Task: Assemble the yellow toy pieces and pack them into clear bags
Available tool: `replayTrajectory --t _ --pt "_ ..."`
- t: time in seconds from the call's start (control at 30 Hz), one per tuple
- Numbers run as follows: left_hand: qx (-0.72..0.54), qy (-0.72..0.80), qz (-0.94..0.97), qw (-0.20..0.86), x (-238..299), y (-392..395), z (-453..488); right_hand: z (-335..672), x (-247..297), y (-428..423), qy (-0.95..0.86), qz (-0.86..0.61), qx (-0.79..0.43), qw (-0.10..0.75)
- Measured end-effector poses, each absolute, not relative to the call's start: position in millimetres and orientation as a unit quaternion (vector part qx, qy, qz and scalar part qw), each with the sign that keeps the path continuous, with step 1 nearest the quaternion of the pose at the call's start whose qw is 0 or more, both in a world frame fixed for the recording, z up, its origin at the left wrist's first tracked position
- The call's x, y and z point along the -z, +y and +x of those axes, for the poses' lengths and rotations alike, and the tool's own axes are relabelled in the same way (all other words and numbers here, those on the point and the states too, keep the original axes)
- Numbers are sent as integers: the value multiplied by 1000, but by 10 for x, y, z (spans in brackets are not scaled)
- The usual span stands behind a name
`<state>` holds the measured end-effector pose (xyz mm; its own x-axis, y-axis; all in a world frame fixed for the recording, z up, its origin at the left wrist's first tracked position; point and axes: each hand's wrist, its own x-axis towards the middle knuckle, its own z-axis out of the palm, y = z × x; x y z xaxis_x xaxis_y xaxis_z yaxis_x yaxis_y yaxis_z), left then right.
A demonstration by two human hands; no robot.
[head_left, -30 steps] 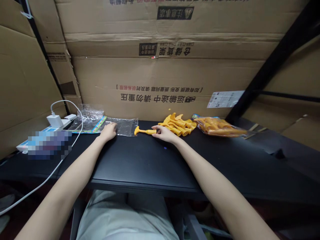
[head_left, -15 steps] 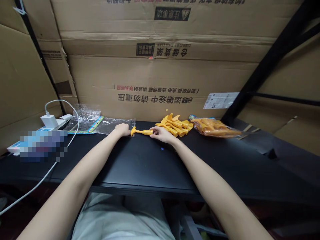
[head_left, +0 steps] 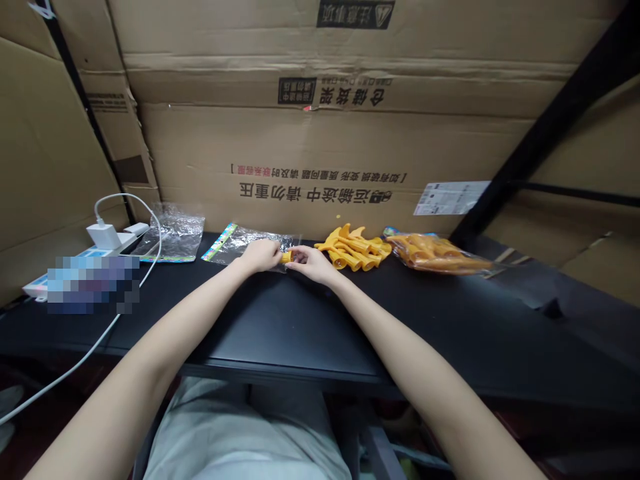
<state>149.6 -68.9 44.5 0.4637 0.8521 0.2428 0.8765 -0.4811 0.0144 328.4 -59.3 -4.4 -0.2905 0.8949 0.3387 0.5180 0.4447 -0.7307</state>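
My left hand (head_left: 261,255) is closed on the open end of a clear plastic bag (head_left: 235,241) with a colourful header strip, lying on the black table (head_left: 280,320). My right hand (head_left: 306,261) pinches the handle of a yellow plastic toy (head_left: 287,257); only a short piece of it shows between the two hands, at the bag's mouth. Just right of my right hand lies a loose pile of the same yellow toys (head_left: 355,247).
A packed bag of orange-yellow toys (head_left: 435,253) lies further right. Other clear bags (head_left: 173,233) sit at the left, beside a white charger (head_left: 104,235) on a power strip with a cable hanging off the table's edge. Cardboard walls (head_left: 320,153) close the back and sides.
My left hand slid right along the bag to its open end and closed on it. My right hand moved the yellow toy left, so most of it is now hidden between the hands.
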Motion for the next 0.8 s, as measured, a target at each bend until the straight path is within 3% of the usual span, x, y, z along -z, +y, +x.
replayTrajectory --t 0.17,0.5,0.8 --pt "127 -517 -846 3 -420 -695 1341 3260 67 -631 -770 -483 -250 334" --pt "60 -743 -666 -11 -387 -713 610 3301 -107 -574 -746 -467 -341 331" --pt "169 -729 -662 -39 -226 -651 539 3088 -283 -533 -721 -489 -392 295"
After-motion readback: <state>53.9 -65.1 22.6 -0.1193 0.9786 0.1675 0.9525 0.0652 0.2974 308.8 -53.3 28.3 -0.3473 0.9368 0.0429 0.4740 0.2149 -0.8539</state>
